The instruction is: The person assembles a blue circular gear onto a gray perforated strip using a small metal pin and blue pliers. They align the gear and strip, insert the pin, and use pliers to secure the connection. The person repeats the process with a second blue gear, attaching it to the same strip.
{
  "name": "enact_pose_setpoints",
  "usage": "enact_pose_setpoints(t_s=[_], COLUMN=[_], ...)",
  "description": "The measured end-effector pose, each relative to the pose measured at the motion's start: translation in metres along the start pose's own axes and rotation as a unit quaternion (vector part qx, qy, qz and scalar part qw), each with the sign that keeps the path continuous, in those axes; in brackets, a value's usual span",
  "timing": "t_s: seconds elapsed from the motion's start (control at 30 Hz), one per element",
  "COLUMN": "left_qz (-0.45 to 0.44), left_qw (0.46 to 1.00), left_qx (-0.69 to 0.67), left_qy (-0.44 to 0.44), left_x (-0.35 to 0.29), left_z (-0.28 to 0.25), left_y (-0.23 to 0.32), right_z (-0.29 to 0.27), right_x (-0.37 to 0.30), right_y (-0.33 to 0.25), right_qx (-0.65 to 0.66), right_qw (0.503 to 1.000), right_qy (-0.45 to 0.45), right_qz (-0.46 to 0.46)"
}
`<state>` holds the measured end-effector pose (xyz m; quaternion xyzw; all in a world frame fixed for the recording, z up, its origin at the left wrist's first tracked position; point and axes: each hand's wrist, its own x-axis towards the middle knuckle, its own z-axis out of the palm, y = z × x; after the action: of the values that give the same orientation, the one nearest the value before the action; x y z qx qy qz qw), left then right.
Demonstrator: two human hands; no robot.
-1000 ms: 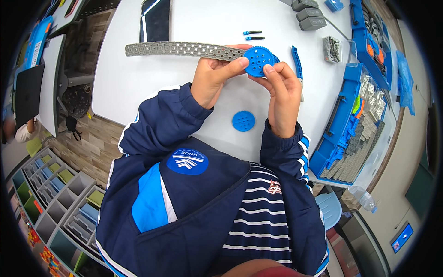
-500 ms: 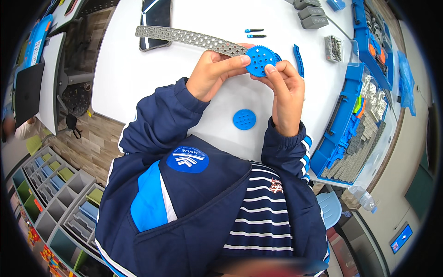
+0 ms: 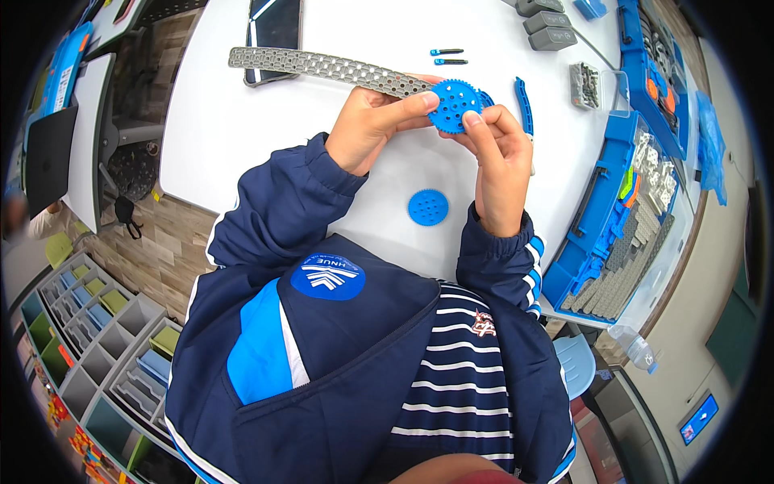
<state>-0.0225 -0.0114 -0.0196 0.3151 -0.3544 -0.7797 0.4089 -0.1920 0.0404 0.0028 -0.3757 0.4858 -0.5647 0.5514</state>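
A blue toothed gear (image 3: 455, 107), dotted with round holes, is held above the white table between my two hands. My left hand (image 3: 372, 125) is closed on it, thumb on its left edge, and also on the end of a long grey perforated beam (image 3: 310, 66) that stretches off to the left. My right hand (image 3: 501, 165) pinches the gear's lower right edge with the thumb; its other fingers curl behind. Another blue part (image 3: 484, 98) peeks out behind the gear, mostly hidden. Nearer to me, a second blue gear (image 3: 427, 207) lies flat on the table.
Two black-and-blue pins (image 3: 449, 62) and a curved blue piece (image 3: 524, 105) lie beyond my hands. A tablet (image 3: 274, 32) sits far left, partly under the beam. At the right stand a small clear box (image 3: 584, 85) of grey parts and a blue case (image 3: 582, 234) with sorted pieces.
The beam's far end has swung slightly left and toward me. Both hands keep their hold on the gear.
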Motion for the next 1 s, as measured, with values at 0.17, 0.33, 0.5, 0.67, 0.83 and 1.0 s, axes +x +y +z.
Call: enact_pose_setpoints(t_s=[0.17,0.33,0.5,0.67,0.83,1.0], left_qz=[0.002,0.000,0.011,0.006,0.009,0.010], left_qw=[1.000,1.000,1.000,1.000,1.000,1.000], left_qx=[0.009,0.013,0.025,0.028,0.020,0.006], left_qy=[-0.010,-0.007,0.006,0.012,0.020,0.017], left_x=[0.0000,-0.0007,-0.0008,-0.0009,-0.0014,-0.0011], left_z=[-0.0009,-0.0001,0.0007,-0.0004,-0.0003,-0.0012], left_y=[0.0036,0.0053,0.0054,0.0042,0.0010,-0.0007], right_z=[-0.0017,-0.0047,-0.0078,-0.0057,-0.0024,-0.0035], right_x=[0.0005,0.0008,0.0016,0.0033,0.0033,0.0038], right_y=[0.0001,-0.0009,-0.0016,-0.0015,-0.0058,-0.0087], right_qx=[0.000,-0.008,-0.006,0.008,0.030,0.047], right_qw=[1.000,1.000,0.999,0.999,0.997,0.992], right_qy=[-0.012,-0.021,-0.030,-0.025,-0.004,-0.047], right_qz=[-0.003,0.009,0.022,0.044,0.071,0.104])
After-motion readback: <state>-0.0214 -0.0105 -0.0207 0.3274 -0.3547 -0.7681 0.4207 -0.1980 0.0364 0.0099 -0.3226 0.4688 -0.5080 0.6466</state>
